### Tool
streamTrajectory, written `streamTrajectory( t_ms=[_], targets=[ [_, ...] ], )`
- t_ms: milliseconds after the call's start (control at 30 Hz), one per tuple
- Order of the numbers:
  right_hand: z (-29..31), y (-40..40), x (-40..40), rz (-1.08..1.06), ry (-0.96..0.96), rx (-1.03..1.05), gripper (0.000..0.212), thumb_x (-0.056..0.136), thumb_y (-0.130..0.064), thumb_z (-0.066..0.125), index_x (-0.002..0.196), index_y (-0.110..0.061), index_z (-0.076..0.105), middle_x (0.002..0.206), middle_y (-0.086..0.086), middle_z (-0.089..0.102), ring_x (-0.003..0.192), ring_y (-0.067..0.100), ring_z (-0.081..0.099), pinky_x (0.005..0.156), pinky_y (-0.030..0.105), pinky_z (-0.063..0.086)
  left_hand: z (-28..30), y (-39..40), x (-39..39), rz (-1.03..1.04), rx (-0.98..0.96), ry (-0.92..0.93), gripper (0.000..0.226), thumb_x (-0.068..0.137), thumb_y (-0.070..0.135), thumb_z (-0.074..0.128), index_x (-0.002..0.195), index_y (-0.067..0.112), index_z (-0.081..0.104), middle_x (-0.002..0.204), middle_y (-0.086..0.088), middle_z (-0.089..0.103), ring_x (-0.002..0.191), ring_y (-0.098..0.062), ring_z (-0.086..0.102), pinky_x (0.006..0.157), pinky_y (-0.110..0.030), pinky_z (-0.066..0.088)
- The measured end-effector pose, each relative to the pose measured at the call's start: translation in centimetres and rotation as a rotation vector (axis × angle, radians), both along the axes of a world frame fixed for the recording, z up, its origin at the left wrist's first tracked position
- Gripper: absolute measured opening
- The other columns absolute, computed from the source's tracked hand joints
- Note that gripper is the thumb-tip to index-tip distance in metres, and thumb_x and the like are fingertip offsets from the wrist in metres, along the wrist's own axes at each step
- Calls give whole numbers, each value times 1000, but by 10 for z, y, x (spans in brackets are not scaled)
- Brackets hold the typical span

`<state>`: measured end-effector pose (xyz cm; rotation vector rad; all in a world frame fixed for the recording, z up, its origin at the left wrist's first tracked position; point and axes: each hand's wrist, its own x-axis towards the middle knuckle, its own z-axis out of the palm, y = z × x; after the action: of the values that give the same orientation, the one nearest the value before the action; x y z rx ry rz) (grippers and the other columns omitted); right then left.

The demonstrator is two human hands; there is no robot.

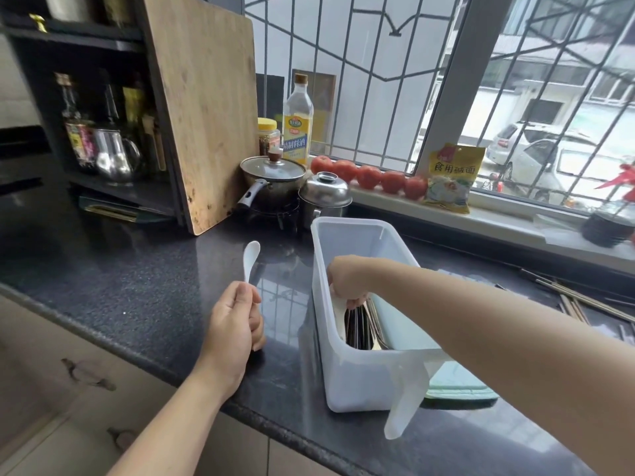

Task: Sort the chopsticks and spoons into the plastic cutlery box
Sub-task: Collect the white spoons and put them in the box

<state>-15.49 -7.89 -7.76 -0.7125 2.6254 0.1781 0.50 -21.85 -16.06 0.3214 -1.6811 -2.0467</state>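
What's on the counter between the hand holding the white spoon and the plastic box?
Nothing: in the head view, only bare dark countertop separates the left hand, gripping the white spoon, from the cutlery box.

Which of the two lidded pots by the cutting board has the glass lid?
The left pot, next to the cutting board: see-through glass lid, brown knob, dark side handle. The right pot has a domed all-metal lid.

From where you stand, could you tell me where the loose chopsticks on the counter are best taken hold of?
Pinch the chopsticks near mid-length, coming from above with the right hand. They lie flat on the counter, spread out right of the cutlery box, their long thin shafts fitting a pinch across their width. Their far ends run out of view.
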Motion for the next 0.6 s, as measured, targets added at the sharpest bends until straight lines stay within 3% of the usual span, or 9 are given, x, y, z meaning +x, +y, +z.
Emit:
streamTrajectory(
  t_ms=[67,167,267,400,500,567,600],
  targets=[
    [1,1,-2,-45,-27,-78,32,88,1,62,119,-1,68,76,4,66,54,13,58,48,22,48,0,0,0,0,5,2,33,114,28,33,90,9,47,58,2,27,49,-13,22,44,-27,26],
    [0,-1,-7,-99,-63,-28,45,85,8,50,127,-1,65,78,13,76,49,20,60,53,25,52,0,0,0,1,5,5,33,114,28,33,90,10,47,59,2,27,49,-13,23,44,-27,26],
    [0,-2,-13,-109,-35,-11,43,88,5,50,127,0,67,82,13,76,49,17,59,45,18,50,0,0,0,0,5,8,34,114,26,32,90,9,47,59,2,27,49,-13,23,44,-27,26],
    [5,-2,-15,-160,19,-54,34,92,6,53,121,0,69,82,10,75,56,17,64,54,23,54,0,0,0,1,7,10,34,114,26,30,90,9,48,59,1,27,50,-14,22,44,-27,26],
    [5,-3,-14,-157,126,-93,29,81,7,65,106,-5,74,88,10,75,64,23,62,43,23,45,-1,-1,0,3,8,12,34,114,26,31,90,9,48,59,1,27,50,-14,22,44,-28,26],
    [4,-5,-16,-131,159,-121,20,77,6,67,91,-6,74,77,7,71,62,23,64,51,26,52,-1,-1,0,6,7,14,34,114,25,31,90,9,49,59,0,27,50,-14,22,44,-28,26],
    [3,-5,-19,-113,154,-166,20,79,4,69,94,-6,75,80,6,74,69,24,69,60,31,59,-1,-1,-1,6,5,16,34,114,25,31,90,9,49,59,0,27,50,-14,22,44,-28,26]
  ],
)
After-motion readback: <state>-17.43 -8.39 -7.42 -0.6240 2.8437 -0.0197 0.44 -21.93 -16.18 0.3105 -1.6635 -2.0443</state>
